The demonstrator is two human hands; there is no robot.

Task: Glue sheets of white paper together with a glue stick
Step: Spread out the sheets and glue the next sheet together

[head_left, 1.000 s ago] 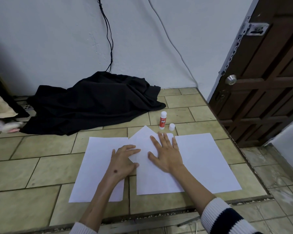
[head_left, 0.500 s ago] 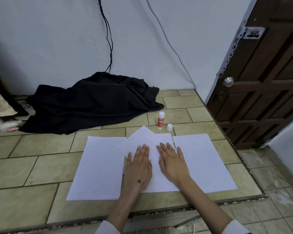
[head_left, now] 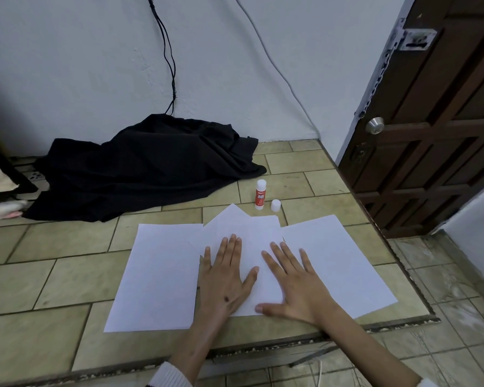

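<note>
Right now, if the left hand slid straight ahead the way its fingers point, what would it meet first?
The left hand lies flat on the middle sheets. Straight ahead is only paper, then bare tile; the black cloth lies beyond. The glue stick looks off to the right.

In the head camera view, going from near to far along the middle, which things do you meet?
right hand → middle sheet of paper → glue stick cap → glue stick → black cloth → wall
</note>
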